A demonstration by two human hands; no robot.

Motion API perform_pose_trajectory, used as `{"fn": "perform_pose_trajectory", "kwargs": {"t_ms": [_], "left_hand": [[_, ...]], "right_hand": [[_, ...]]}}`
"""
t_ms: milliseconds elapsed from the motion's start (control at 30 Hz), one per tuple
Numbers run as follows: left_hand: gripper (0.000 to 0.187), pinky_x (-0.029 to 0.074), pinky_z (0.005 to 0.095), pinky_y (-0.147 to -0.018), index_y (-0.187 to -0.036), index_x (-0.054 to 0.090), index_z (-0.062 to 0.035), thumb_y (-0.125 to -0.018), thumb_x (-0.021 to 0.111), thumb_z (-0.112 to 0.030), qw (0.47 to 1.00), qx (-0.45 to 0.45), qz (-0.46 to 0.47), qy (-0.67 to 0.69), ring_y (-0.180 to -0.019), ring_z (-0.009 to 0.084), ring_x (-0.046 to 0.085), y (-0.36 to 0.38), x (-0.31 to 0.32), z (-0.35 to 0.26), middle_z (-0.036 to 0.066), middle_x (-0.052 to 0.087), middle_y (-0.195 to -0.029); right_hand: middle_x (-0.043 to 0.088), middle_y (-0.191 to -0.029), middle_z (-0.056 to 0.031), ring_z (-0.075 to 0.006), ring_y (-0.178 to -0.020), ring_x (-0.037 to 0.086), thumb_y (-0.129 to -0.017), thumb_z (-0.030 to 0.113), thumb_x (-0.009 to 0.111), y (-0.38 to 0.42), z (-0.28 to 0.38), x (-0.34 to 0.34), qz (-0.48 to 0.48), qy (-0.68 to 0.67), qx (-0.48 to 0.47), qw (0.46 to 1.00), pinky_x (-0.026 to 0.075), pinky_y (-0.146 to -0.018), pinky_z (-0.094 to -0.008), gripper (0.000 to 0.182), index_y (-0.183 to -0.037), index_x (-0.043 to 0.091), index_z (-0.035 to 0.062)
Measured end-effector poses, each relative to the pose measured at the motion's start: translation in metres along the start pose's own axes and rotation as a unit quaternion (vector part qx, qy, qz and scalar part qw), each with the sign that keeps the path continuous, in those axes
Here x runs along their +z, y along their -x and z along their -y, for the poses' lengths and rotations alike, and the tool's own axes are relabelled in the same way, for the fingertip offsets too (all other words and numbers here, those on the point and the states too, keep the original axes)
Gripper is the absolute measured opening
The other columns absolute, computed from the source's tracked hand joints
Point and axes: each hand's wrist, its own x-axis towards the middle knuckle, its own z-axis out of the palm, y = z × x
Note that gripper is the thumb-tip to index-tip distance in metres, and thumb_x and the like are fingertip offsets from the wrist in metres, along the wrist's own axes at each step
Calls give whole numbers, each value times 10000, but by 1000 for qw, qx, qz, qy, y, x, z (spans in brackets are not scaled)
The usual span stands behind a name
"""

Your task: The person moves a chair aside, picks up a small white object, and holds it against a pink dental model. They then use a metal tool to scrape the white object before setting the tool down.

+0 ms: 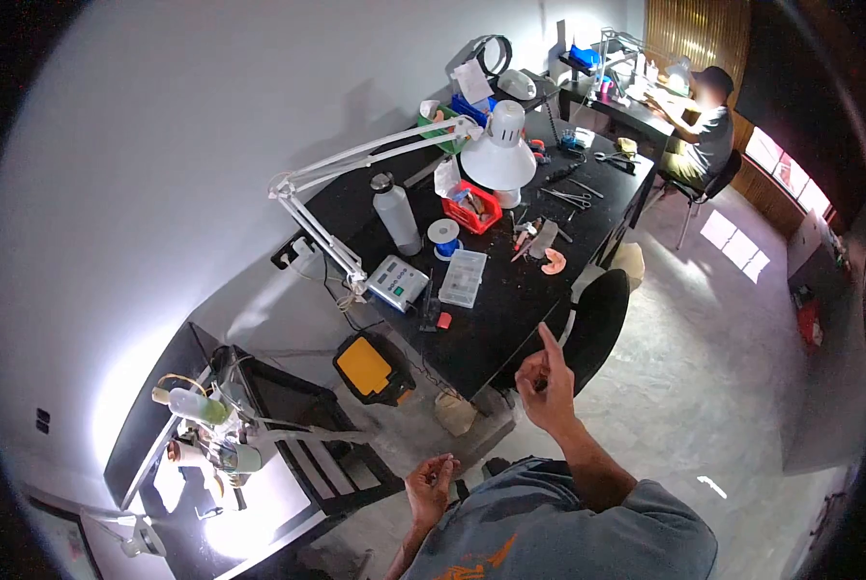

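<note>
My right hand [547,387] is raised near the front edge of the black desk [496,333], index finger stretched out and the other fingers curled; it appears to hold nothing. Low beside my body, my left hand [431,488] has its thumb and fingers pinched together, and whatever may be between them is too small to make out. A pink horseshoe-shaped piece [554,261] lies on the desk beyond my right hand. Near it are small tools [528,237] and scissors-like instruments [570,198]. A clear compartment box [464,278] and a small red block [444,321] lie further left.
On the desk stand a white lamp [499,159], metal bottle [396,215], grey control box [397,283], blue spool [444,238] and red bin [473,208]. A black chair [602,324] stands right; a yellow-and-black container [367,367] sits below. Another person [708,135] sits at the far bench.
</note>
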Motion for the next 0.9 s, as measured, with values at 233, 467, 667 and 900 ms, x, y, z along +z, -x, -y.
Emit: {"fn": "perform_pose_trajectory", "kwargs": {"t_ms": [233, 467, 667, 900], "left_hand": [[199, 545, 287, -750, -1161, 780, 7, -1038, 735, -143, 999, 41, 3, 22, -848, 91, 706, -1, 6, 7, 88, 829, -1014], [186, 557, 295, -776, -1150, 776, 9, -1031, 740, -128, 998, 59, 3, -8, -913, 112, 740, 0, 3, 6, 107, 830, -1034], [195, 563, 333, -905, -1161, 750, 46, -1030, 745, -99, 999, 20, 12, 34, -934, 130, 718, 0, 2, 20, 110, 812, -1064], [197, 561, 342, -922, -1153, 768, 62, -1025, 742, -85, 999, 5, 18, 28, -972, 143, 728, 8, 1, 4, 119, 815, -1061]], "right_hand": [[630, -814, -50, -90, -648, 579, -831, -126, 721, -4, -5, 1, -76, -8, -49, 996, 480, -601, -240, 737, -1533, 533, -3], [591, -720, -37, -80, -587, 510, -799, -137, 705, 5, -28, -4, -152, -13, -49, 987, 380, -520, -244, 177, -868, 788, 3], [573, -703, -31, -95, -593, 495, -792, -138, 707, 2, -23, -6, -153, -2, -68, 986, 367, -526, -252, 189, -894, 789, -1], [612, -737, -50, -116, -618, 567, -792, -121, 714, 2, -27, -7, -109, 21, -72, 991, 430, -561, -255, 233, -949, 794, 32]]}}
